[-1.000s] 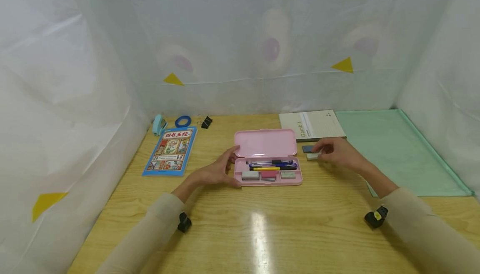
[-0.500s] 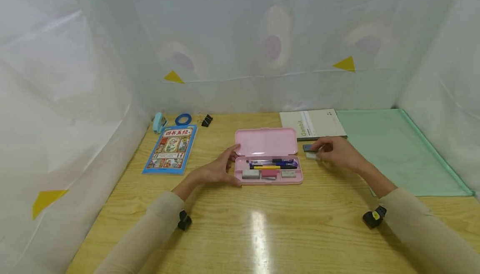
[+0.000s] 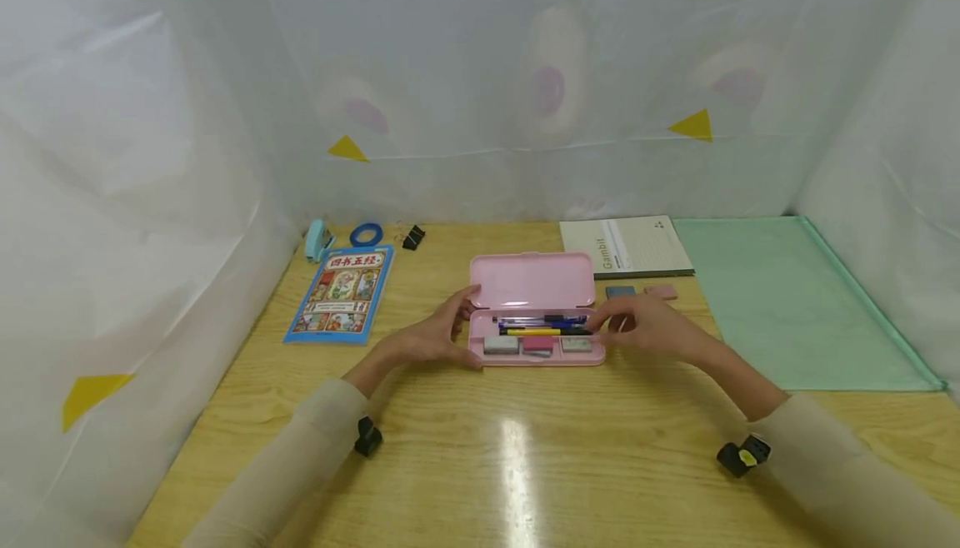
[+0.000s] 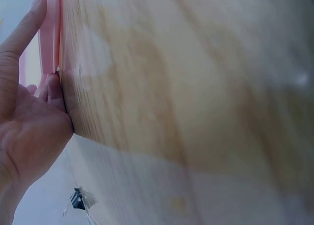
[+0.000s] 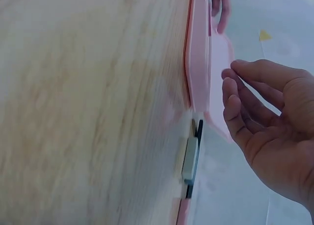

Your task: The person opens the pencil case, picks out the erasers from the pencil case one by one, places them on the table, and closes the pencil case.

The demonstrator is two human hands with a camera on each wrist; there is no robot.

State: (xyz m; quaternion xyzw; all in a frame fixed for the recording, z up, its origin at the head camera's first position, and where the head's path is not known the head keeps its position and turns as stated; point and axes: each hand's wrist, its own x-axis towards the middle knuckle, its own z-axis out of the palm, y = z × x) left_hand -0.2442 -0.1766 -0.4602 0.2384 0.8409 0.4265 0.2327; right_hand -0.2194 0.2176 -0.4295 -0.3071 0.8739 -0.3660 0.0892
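Note:
An open pink pencil case (image 3: pixel 531 281) lies on the wooden table. Several pens (image 3: pixel 542 325) lie in its long compartment; a grey-white eraser (image 3: pixel 501 346), a pink eraser (image 3: pixel 537 345) and a pale eraser (image 3: pixel 576 346) sit along the front. My left hand (image 3: pixel 427 340) holds the case's left end, thumb at the front and fingers by the lid. My right hand (image 3: pixel 652 327) hovers at the right end, fingers loosely bent with nothing visible between them. Behind it lie a blue eraser (image 3: pixel 620 291) and a pink eraser (image 3: pixel 660 291). A pale block (image 5: pixel 190 159) stands on the table in the right wrist view.
A notebook (image 3: pixel 626 246) and a green translucent mat (image 3: pixel 810 306) lie at the right. At the left are a blue-edged book (image 3: pixel 341 294), a light-blue stapler (image 3: pixel 318 241), a blue tape roll (image 3: pixel 366 235) and a black binder clip (image 3: pixel 413 237).
My right hand has moved left from beside the blue and pale erasers to the case's right end, uncovering the pink eraser on the table. The left hand stays on the case.

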